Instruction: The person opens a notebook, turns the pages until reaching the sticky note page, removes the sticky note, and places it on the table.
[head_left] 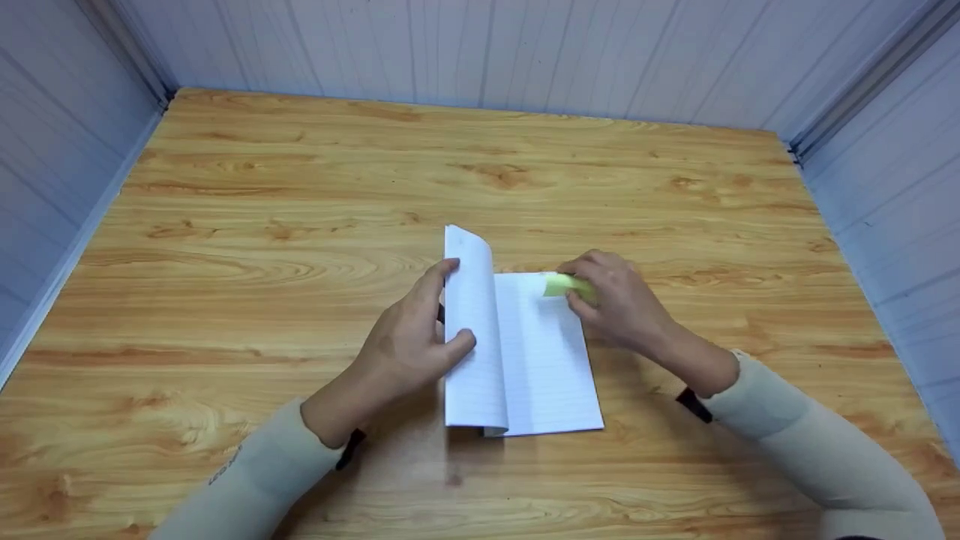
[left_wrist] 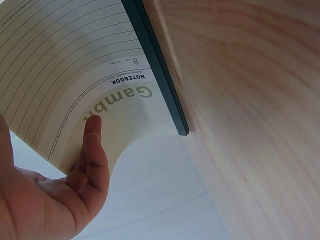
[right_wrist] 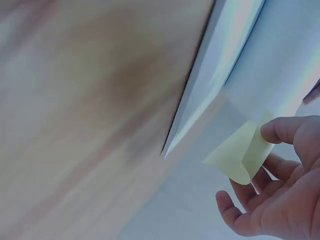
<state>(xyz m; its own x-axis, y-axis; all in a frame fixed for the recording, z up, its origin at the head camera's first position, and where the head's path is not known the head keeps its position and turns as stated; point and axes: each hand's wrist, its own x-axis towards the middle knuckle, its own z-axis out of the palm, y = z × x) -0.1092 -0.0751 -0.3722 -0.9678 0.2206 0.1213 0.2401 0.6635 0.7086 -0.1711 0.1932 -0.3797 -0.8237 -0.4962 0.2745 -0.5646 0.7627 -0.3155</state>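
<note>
A lined notebook (head_left: 547, 360) lies open on the table, its left part raised and curved upright. My left hand (head_left: 409, 337) grips that raised part, thumb on the page side and fingers on the cover side. The left wrist view shows the cover (left_wrist: 125, 107), printed "NOTEBOOK", with fingers against it, and a dark spine (left_wrist: 157, 70). Near the top right of the right-hand page, my right hand (head_left: 619, 300) pinches a yellow-green sticky note (head_left: 559, 285) between thumb and fingers. In the right wrist view the sticky note (right_wrist: 245, 152) is bent, one corner pointing away from the hand.
The notebook lies near the middle of a wood-grain table (head_left: 300, 202). Pale panelled walls (head_left: 450, 52) stand along its back and both sides. Light sleeves (head_left: 262, 457) cover both forearms, with dark straps at the wrists.
</note>
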